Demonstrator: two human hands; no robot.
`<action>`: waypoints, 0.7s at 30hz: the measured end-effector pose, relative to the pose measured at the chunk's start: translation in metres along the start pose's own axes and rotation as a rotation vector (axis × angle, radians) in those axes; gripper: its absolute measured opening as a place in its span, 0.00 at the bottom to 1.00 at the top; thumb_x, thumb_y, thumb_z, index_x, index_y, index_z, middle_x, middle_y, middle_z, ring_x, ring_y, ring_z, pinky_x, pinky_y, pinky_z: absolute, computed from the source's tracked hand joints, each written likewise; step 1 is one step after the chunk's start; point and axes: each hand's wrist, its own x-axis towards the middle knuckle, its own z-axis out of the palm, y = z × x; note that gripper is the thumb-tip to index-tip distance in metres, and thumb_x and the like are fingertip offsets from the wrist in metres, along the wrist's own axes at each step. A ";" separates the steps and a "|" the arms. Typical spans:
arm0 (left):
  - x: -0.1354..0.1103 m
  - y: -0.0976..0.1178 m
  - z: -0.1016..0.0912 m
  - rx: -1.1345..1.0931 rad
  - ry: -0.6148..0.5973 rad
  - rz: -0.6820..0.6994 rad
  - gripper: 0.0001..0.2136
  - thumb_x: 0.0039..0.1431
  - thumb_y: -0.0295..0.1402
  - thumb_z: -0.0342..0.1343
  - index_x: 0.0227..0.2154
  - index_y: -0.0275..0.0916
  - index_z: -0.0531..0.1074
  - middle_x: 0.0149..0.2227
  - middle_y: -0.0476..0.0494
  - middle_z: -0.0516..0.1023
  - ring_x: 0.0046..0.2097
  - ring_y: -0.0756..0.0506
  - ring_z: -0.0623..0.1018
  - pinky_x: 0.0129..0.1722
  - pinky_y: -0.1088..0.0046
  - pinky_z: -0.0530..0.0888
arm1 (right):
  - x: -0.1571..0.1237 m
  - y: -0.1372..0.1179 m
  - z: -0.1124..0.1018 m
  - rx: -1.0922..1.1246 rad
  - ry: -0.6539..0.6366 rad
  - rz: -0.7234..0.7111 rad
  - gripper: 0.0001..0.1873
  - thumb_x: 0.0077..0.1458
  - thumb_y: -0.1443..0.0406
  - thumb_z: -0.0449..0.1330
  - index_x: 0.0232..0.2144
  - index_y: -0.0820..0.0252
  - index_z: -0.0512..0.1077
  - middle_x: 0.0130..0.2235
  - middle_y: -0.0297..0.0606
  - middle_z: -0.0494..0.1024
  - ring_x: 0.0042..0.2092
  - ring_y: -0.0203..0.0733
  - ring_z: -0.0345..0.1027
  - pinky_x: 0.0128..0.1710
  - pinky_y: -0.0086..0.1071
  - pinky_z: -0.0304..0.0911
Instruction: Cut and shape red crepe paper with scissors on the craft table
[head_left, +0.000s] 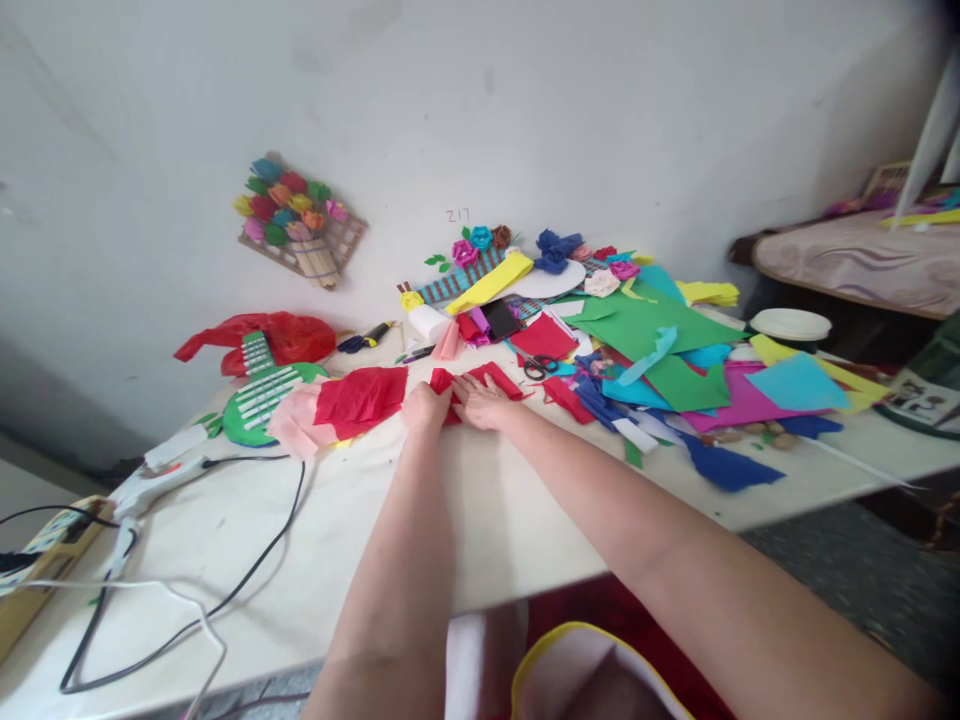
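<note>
Both my arms reach forward over a white table [495, 520]. My left hand [424, 409] is closed, its fingers curled onto the edge of a red crepe paper piece [480, 380]. My right hand [482, 401] lies flat on the same red paper, fingers stretched out and pressing it down. A second, larger sheet of red crepe paper [361, 398] lies just left of my hands, over a pink sheet [294, 425]. Scissors [538, 367] rest a little beyond my right hand.
A heap of coloured paper sheets [675, 370] covers the table's right half. A green paper guitar [259, 400], a red plastic bag [289, 335] and a glue gun [161, 470] with black cables lie left. Paper flowers [296, 210] hang on the wall. A bed [862, 260] stands at right.
</note>
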 end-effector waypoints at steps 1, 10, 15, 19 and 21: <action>0.000 0.000 -0.001 0.008 -0.007 0.004 0.24 0.46 0.51 0.50 0.40 0.36 0.68 0.44 0.32 0.73 0.47 0.37 0.72 0.41 0.65 0.68 | 0.000 0.001 -0.001 0.006 -0.013 0.000 0.32 0.57 0.59 0.37 0.61 0.67 0.40 0.63 0.39 0.38 0.63 0.44 0.26 0.59 0.47 0.24; -0.002 0.006 0.000 0.085 -0.021 0.056 0.19 0.49 0.42 0.51 0.40 0.35 0.70 0.45 0.31 0.72 0.47 0.38 0.72 0.41 0.66 0.67 | -0.003 0.002 -0.003 -0.035 -0.018 -0.021 0.32 0.57 0.59 0.37 0.61 0.68 0.41 0.63 0.40 0.39 0.63 0.43 0.27 0.59 0.46 0.23; -0.003 0.008 0.002 0.108 0.025 0.075 0.14 0.51 0.37 0.48 0.39 0.38 0.69 0.44 0.34 0.73 0.46 0.39 0.72 0.41 0.65 0.67 | 0.000 -0.009 0.003 -0.015 0.007 0.051 0.31 0.56 0.62 0.37 0.60 0.70 0.44 0.63 0.43 0.42 0.63 0.45 0.28 0.59 0.49 0.26; -0.005 0.009 0.001 0.133 0.062 0.120 0.12 0.52 0.33 0.47 0.39 0.40 0.68 0.43 0.34 0.73 0.45 0.40 0.73 0.41 0.64 0.67 | 0.005 -0.018 0.007 -0.039 0.005 0.121 0.32 0.55 0.62 0.39 0.60 0.69 0.43 0.63 0.44 0.42 0.63 0.47 0.28 0.59 0.51 0.25; -0.006 0.010 0.001 0.133 0.067 0.138 0.12 0.52 0.33 0.46 0.40 0.40 0.67 0.43 0.35 0.73 0.46 0.39 0.72 0.41 0.63 0.67 | 0.005 -0.020 0.007 -0.052 0.017 0.111 0.32 0.55 0.61 0.40 0.60 0.70 0.44 0.63 0.45 0.43 0.63 0.48 0.29 0.59 0.51 0.26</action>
